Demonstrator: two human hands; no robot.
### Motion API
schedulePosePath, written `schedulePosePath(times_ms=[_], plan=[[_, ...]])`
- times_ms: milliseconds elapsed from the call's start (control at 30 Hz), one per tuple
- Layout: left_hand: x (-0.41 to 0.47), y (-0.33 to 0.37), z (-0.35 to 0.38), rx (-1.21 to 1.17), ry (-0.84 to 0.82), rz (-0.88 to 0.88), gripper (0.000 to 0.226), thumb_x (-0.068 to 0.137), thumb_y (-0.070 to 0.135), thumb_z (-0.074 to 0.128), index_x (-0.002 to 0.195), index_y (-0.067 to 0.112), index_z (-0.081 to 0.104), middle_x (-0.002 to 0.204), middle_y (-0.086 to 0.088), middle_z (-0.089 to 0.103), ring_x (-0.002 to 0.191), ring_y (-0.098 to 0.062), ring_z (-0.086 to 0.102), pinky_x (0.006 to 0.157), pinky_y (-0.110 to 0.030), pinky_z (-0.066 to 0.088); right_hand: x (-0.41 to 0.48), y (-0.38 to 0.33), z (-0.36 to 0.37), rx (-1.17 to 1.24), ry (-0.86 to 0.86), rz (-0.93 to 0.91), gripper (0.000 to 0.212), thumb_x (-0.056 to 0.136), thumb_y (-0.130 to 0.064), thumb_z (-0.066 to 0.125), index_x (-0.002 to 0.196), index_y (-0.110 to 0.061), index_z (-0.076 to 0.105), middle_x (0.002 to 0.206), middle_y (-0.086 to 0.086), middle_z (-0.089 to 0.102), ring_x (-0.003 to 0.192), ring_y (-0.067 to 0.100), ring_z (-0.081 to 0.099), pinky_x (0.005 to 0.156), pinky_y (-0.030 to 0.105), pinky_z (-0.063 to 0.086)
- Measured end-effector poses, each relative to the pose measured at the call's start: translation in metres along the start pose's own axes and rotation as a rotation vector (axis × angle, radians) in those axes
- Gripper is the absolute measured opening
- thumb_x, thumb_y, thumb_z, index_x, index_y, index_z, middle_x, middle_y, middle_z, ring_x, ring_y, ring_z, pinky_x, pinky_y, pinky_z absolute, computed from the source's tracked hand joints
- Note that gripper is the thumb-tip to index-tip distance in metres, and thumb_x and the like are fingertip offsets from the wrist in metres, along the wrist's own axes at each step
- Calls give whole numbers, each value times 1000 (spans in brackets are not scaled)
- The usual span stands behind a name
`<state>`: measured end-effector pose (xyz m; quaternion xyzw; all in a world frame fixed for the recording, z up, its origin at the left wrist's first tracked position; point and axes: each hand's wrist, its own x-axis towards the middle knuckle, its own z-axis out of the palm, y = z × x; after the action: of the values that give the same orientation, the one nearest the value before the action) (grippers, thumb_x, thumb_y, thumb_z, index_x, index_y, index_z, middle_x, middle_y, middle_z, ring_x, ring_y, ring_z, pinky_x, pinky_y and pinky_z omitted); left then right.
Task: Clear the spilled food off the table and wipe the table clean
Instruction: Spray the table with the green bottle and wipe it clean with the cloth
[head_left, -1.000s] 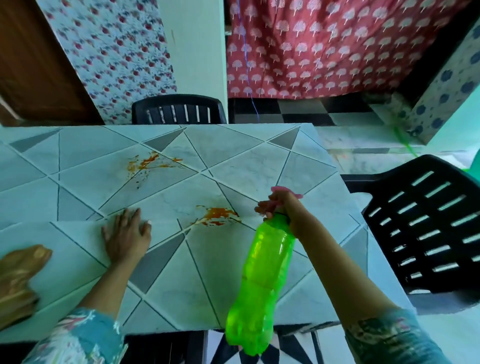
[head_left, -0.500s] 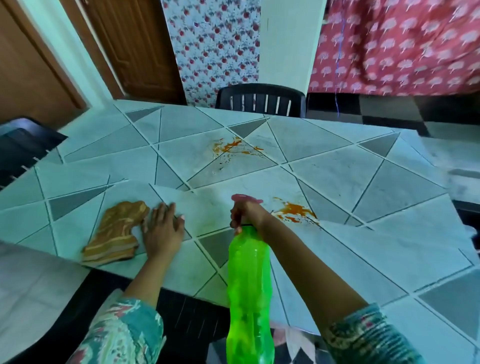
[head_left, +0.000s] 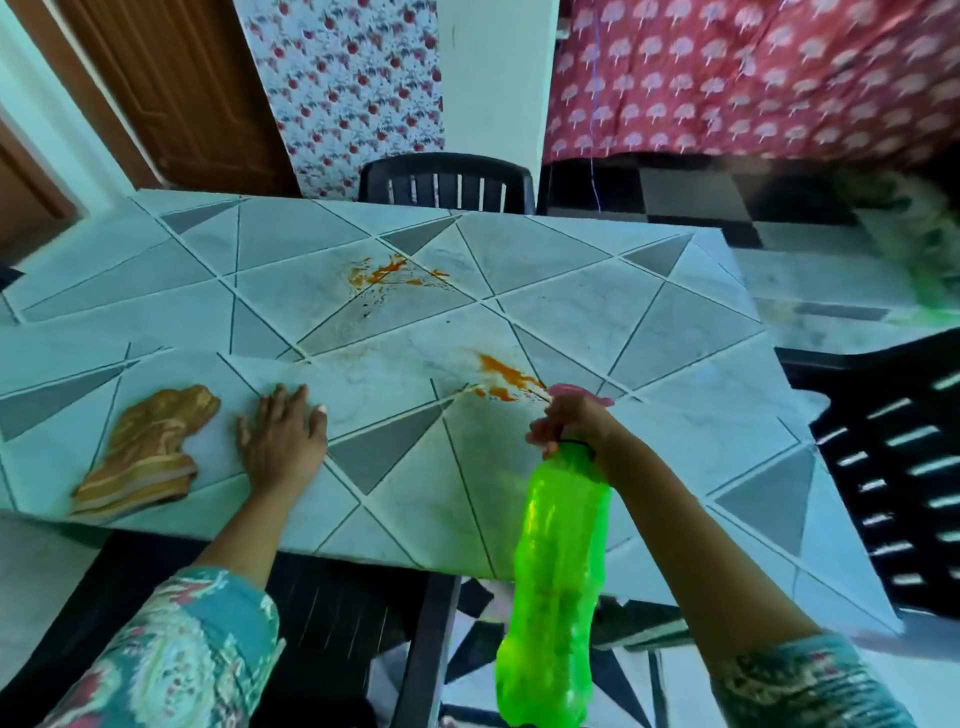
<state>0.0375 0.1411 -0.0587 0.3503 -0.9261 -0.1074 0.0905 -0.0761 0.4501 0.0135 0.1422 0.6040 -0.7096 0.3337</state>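
Though round bottle, fingers beside spill

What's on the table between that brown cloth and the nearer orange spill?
Head view: the left hand lies flat there; otherwise bare tiled tabletop.

left hand flat, right hand gripping

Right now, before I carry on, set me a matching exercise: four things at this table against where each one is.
1. bright green plastic bottle
2. folded brown striped cloth
3. left hand
4. nearer orange food spill

A. palm down on the patterned table
B. just beyond the right hand
C. lying left of the left hand
D. held at its neck by the right hand

Pairs: 1-D, 2-C, 3-A, 4-B
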Motion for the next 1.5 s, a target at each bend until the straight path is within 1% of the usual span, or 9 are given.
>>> schedulePosePath(times_ms=[233,500,733,867,933,1167,1333,1433,1500], plan=[[-35,45,9,-14,-11,58,47,98,34,40,142,18,40,154,-8,27,142,-27,21,113,-48,6,-35,-2,-71,6,172,-69,28,85,8,28,76,-14,43,57,9,36,28,14,41,35,12,33],[-60,79,19,30,-10,122,45,96,35,43,137,15,46,149,-11,34,137,-29,28,111,-54,14,-86,4,-162,234,339,-152,24,91,1,32,94,-19,46,70,16,50,34,19,57,33,20,43],[-88,93,20,-8,19,165,44,95,31,45,136,13,48,150,-15,33,137,-32,28,112,-52,14,-119,39,-202,211,439,-115,25,85,0,34,62,-9,37,42,8,41,26,18,44,40,20,38],[-103,80,12,-17,16,134,45,96,33,45,137,16,46,151,-12,31,139,-29,26,113,-49,13,-130,47,-173,223,256,-77,25,94,0,28,102,-9,50,83,22,51,33,18,57,31,18,40],[-108,63,4,-29,5,88,46,96,35,43,139,18,44,152,-10,29,140,-27,25,113,-49,13,-125,51,-142,244,196,-98,35,96,2,28,126,-7,44,77,23,45,30,15,54,28,17,39],[-113,-13,-22,-18,-75,-48,54,95,33,43,146,20,30,156,-7,19,143,-26,18,115,-46,11,-99,74,8,-32,-147,-59,32,93,1,32,116,-18,43,61,10,46,36,16,50,34,17,39],[-98,-43,-26,79,-173,8,61,97,46,31,150,20,15,159,-3,6,146,-21,6,115,-47,2,-92,81,105,-110,-366,7,39,98,-2,28,137,-5,34,94,35,53,73,27,69,31,17,40],[-100,-45,-23,89,-166,28,63,97,50,26,151,20,12,159,-4,4,146,-20,2,115,-46,-3,-81,99,136,-210,-335,-21,34,91,3,35,120,-13,42,59,12,53,40,14,55,31,17,36],[-101,-47,-21,80,-142,36,63,97,50,26,150,19,13,159,-4,5,146,-20,1,115,-45,-4,-75,113,141,-215,-271,-16,41,86,11,34,117,-14,43,58,11,43,28,11,43,28,17,33]])
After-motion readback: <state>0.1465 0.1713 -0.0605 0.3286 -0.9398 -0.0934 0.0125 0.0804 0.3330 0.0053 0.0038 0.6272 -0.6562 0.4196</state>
